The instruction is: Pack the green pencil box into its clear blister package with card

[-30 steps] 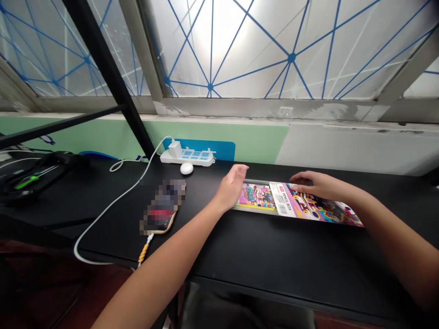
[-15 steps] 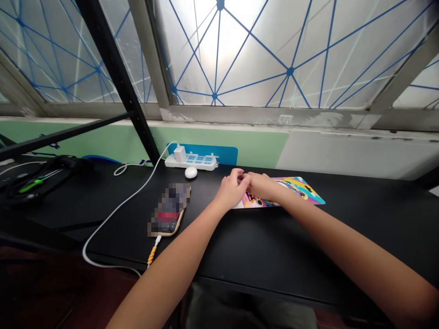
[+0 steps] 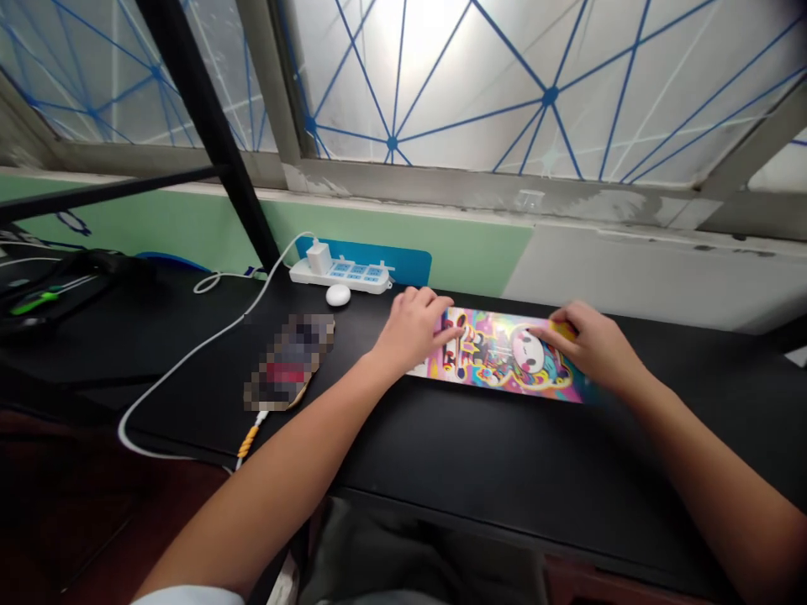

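Observation:
A long, flat colourful card or packet (image 3: 495, 349), printed with a white-faced cartoon figure, lies crosswise before me on the black desk. My left hand (image 3: 416, 323) grips its left end, thumb across the printed face and fingers at the far edge. At the other end, my right hand (image 3: 586, 340) has its thumb on the print and its curled fingers on the far edge. The card's right tip is partly hidden and blurred by that hand.
A blurred-out phone (image 3: 293, 361) on a white charging cable (image 3: 176, 378) lies to the left. Behind it are a small white rounded case (image 3: 339, 295) and a power strip (image 3: 353, 276) by the wall. A black frame post (image 3: 208, 126) rises at left.
My hands were close together over the card's left part. My right hand has moved right to the far end, uncovering the printed middle. The view has shifted slightly.

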The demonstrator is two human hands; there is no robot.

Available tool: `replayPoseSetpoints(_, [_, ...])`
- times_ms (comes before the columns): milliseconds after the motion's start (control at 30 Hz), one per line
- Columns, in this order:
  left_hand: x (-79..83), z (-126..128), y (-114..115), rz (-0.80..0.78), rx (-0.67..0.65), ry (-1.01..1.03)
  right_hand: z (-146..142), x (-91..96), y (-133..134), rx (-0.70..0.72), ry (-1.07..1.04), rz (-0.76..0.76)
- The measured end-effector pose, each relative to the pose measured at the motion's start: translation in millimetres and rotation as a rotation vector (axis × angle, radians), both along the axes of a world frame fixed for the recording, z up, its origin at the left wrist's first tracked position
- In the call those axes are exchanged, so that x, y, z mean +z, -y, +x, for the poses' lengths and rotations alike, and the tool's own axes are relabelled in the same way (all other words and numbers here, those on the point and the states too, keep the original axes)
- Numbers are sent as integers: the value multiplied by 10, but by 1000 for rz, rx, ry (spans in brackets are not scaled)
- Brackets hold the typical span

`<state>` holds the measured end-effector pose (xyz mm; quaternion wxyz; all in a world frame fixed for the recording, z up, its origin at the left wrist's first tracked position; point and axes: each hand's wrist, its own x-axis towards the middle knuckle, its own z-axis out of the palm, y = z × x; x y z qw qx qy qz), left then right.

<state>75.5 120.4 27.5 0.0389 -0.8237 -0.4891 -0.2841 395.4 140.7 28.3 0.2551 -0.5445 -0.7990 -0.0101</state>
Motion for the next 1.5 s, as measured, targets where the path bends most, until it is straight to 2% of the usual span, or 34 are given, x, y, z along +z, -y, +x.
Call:
replayPoseSetpoints(100, [74, -39, 20, 135, 12, 0, -134, 93, 123, -31, -26, 144])
replayPoseSetpoints(233, [163, -88, 72, 183, 9, -16, -220, 150, 272, -68, -46, 164])
replayPoseSetpoints(367, [155, -81, 88, 188, -71, -50, -253, 116, 327, -3, 17, 154])
replayPoseSetpoints(500, [96, -46, 69, 123, -176, -109, -339, 23, 315, 91, 108, 102])
replayPoseSetpoints(633, [77, -23, 70, 44, -157, -151, -454, -68, 328, 215, 288, 26])
replayPoseSetpoints(733, [65, -23, 59, 21, -130, -94, -542, -81, 369, 252, 353, -25])
replayPoseSetpoints(833, [28, -52, 23, -23, -82, -55, -595, -51, 408, 282, 330, -55])
replayPoseSetpoints(1000, [-42, -146, -19, -250, 29, -149, -534, -15, 396, 337, 207, -180])
replayPoseSetpoints(1167, [-36, -180, -14, -279, 7, -185, -450, 18, 330, 301, 107, -224])
replayPoseSetpoints(1300, [-27, -155, 7, -264, 6, -150, -380, -6, 229, 262, 23, -162])
replayPoseSetpoints(1400, [-33, -97, 30, -174, -4, -131, -275, -97, 106, 164, -37, -133])
replayPoseSetpoints(1500, [-48, -10, 56, -32, 1, -133, -147, -173, -5, 58, -133, -221])
